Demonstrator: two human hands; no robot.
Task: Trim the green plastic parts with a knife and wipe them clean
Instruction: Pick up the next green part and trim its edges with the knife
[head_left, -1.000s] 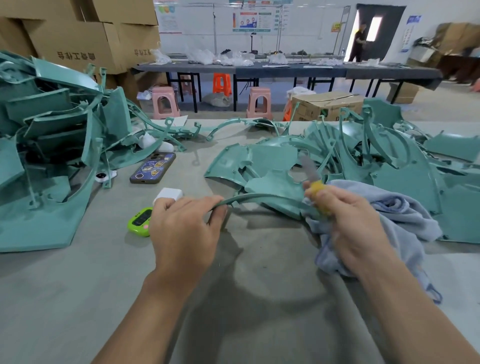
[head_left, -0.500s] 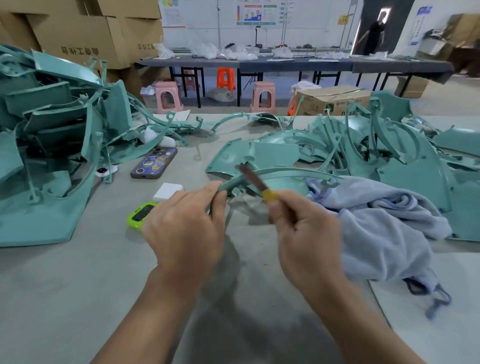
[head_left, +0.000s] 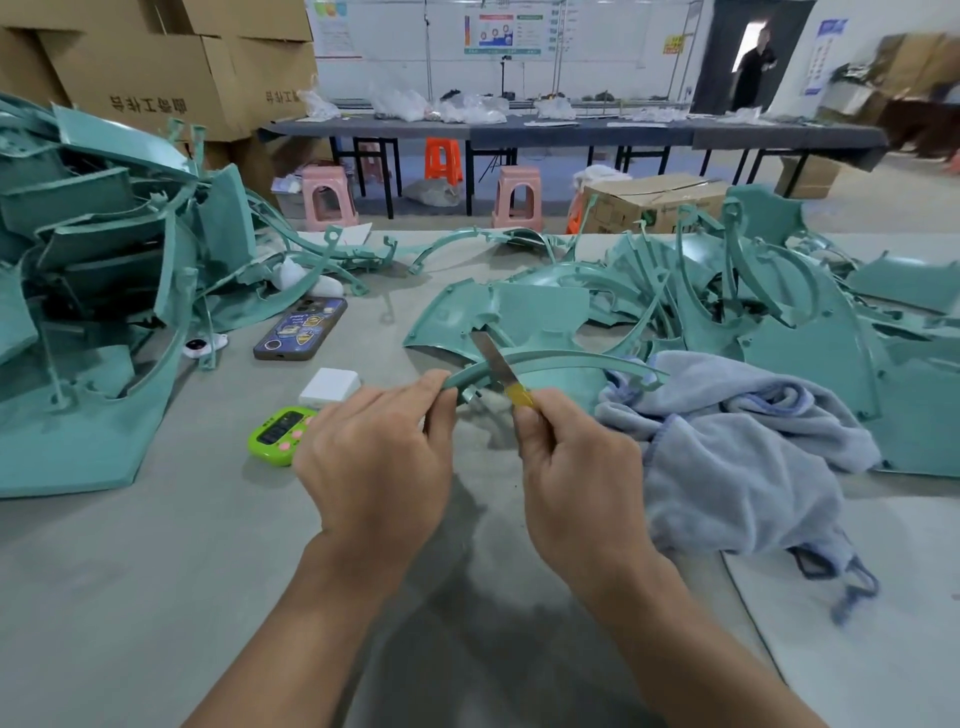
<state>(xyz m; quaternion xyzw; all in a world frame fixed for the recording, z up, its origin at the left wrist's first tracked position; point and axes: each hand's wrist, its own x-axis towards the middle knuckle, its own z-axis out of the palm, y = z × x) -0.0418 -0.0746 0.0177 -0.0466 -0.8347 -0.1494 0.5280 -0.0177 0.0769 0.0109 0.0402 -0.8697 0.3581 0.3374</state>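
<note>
Grey table (head_left: 130, 571) is heaped with green parts (head_left: 104, 291), with the towel (head_left: 727, 457) lying just right of the hands, handy for wiping. The curved green strip (head_left: 571, 359) is held up off the table: left hand (head_left: 374, 462) pinches its near end, right hand (head_left: 576, 478) is wrapped round the knife (head_left: 493, 358), blade across the strip. I'd shave lightly, edge pointed away from the pinching fingers.

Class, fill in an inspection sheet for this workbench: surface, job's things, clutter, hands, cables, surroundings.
Surface: grey table, matte.
Job's things: curved green strip; knife with a yellow handle, blade crossing the strip; blue-grey cloth at the right; green parts piled left and right.
Clutter: phone, green timer, white block.
Hands: left hand pinches the strip's end; right hand grips the knife.
Cables: nothing seen.
Surroundings: cardboard boxes, pink stools, long dark table, a person at the doorway.
</note>
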